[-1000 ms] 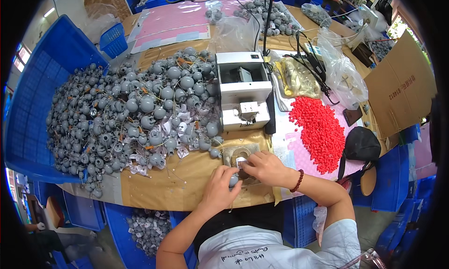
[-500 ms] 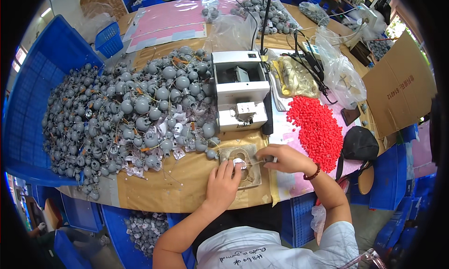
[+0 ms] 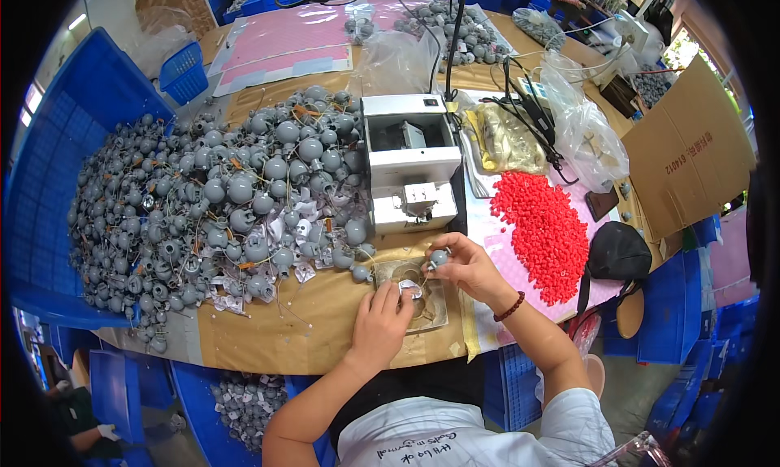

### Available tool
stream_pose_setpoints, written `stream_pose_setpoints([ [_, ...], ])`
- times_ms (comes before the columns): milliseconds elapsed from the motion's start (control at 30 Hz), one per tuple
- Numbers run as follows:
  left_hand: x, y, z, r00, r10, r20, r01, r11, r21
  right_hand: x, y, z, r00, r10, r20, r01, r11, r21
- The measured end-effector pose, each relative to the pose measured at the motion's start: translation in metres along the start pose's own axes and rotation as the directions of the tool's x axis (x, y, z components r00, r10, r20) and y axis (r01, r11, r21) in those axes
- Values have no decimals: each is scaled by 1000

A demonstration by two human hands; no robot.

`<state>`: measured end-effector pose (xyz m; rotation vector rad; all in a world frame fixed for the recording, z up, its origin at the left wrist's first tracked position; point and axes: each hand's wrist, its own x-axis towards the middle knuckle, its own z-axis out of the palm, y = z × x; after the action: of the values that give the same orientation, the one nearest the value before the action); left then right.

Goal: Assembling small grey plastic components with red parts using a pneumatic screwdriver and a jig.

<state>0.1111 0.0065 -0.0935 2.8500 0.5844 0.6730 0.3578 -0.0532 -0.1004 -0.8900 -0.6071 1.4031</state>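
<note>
A square, light-coloured fixture block with a rounded recess lies at the table's front edge. My left hand rests on its left side, fingers bent together, the tips on a small white piece in the recess. Above the block's far right corner, my right hand pinches a small grey ball-shaped part between thumb and fingers. Whatever lies under the left fingers is hidden.
A white machine stands just beyond the block. Grey ball-shaped parts with wires are heaped at the left, spilling from a blue bin. Red small parts are piled at the right, near a black pouch and a cardboard box.
My right hand has lifted up and slightly left from beside the block, and the grey ball-shaped part now shows in its fingers. My left hand stays at the block.
</note>
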Motion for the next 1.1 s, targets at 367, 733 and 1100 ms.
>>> stream_pose_setpoints([
  [367,0,-6,-1,1000,6,-1,-6,998,-63,12,-16,22,974,202,101,-57,653,-755],
  [733,5,-4,-1,997,-74,-11,72,989,-126,2,1,28,962,-189,196,240,250,-938],
  [1100,34,6,-5,954,-299,14,295,929,-226,-5,0,37,978,-196,71,138,351,-926],
])
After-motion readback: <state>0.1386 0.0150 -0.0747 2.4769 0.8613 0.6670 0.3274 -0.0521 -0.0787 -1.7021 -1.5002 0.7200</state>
